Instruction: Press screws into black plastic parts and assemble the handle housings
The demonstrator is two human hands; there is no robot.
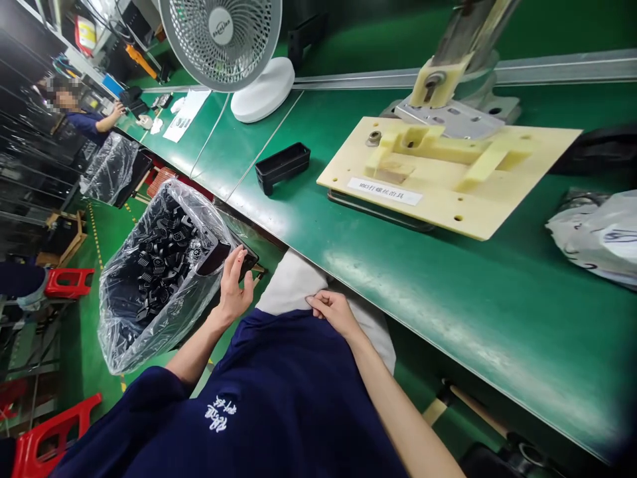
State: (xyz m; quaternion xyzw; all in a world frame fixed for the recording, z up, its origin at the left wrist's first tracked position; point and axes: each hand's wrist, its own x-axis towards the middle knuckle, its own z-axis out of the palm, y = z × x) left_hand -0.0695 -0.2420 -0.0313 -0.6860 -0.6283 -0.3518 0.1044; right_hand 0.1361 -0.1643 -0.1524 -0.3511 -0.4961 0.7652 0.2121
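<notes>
While our right hand (337,311) pinches cloth (304,323), our left hand (235,295) spreads empty.
Careless reach could snag the liner (179,318) alongside.

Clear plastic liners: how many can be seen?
2: the near liner around black parts, beside the left hand; and the far liner, near a co-worker. More may be hidden.

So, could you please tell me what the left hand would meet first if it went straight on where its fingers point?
Most likely the dark rim of the plastic-lined bin, just past the left hand, with the green bench beyond; depth is unclear, so it might pass above.
</notes>
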